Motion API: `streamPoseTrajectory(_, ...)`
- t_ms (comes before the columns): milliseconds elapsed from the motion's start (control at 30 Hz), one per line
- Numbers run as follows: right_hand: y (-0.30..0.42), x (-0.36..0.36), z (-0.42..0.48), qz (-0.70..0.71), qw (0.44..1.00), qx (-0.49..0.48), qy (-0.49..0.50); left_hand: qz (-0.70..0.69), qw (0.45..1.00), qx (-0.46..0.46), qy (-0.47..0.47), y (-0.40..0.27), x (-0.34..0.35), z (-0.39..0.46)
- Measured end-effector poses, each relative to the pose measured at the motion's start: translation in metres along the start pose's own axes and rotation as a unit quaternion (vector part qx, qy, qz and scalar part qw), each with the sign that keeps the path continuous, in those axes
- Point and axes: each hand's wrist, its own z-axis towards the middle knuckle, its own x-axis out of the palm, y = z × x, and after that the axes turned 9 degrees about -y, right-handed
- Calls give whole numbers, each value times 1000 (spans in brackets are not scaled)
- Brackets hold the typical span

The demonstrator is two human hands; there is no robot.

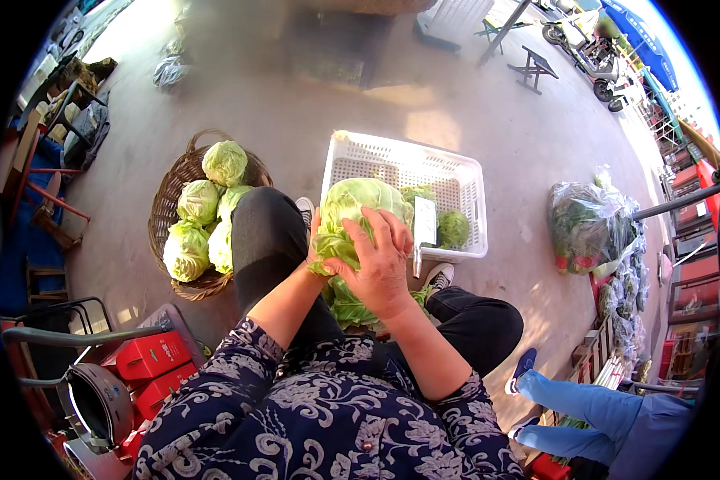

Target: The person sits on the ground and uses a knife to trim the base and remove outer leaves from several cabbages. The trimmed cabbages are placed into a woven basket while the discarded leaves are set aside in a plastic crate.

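Observation:
A large green cabbage (366,207) is held up between my hands, above the near edge of a white plastic crate (480,180). My left hand (314,243) grips its left side, mostly hidden by the leaves. With fingers spread and bent, my right hand (375,264) presses on the near side of the head, over loose outer leaves. A cleaver (425,221) with a broad blade and metal handle rests at the crate's near rim, beside my right hand. Inside the crate lies a smaller cabbage (453,228). Loose cabbage leaves (349,303) lie below my hands, between my legs.
To the left, a wicker basket (163,201) holds several cabbages (197,202). Bagged vegetables (582,222) stand to the right. A person in blue trousers (576,396) is at lower right. Red boxes (153,357) and a helmet (101,402) are at lower left.

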Motion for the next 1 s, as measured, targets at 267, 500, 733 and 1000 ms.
streamPoseTrajectory(267,-41,-20,-8,642,683,346,-37,-102,988,-87,-77,-9,6,7)
streamPoseTrajectory(500,-99,-43,-84,113,891,311,313,-173,979,-102,-32,-15,11,14)
streamPoseTrajectory(733,-89,-38,-37,374,853,358,72,-36,998,40,-13,-61,78,-6)
streamPoseTrajectory(1000,16,-14,51,454,854,235,94,182,933,300,-75,-78,79,-34)
